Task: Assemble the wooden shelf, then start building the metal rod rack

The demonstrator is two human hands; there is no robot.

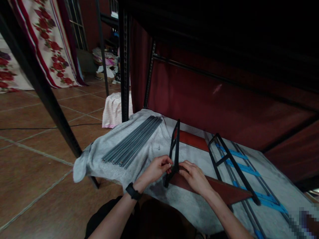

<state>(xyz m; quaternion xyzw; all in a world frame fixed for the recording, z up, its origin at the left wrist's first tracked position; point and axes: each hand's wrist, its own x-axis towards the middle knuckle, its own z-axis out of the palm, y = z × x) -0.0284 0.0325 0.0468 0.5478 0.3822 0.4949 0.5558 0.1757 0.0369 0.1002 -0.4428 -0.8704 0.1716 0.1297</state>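
My left hand (157,167), with a dark watch on its wrist, pinches a small shiny metal piece, perhaps a screw, at the near side of an upright black metal frame (177,146). On the frame's other side, my right hand (194,176) has its fingers curled against the frame's lower part, where a reddish-brown board (224,190) meets it. That board runs right to a second black frame (236,167), which leans. A second reddish-brown board (193,140) lies between the frames farther back. One small metal piece (158,148) rests on the cloth left of the frame.
A row of grey metal rods (134,141) lies at left on the grey cloth (149,179). Dark rods with blue strips (245,167) lie at right. Black shelf posts (125,66) and a dark shelf overhead enclose the work surface. A striped cloth (113,109) hangs beyond.
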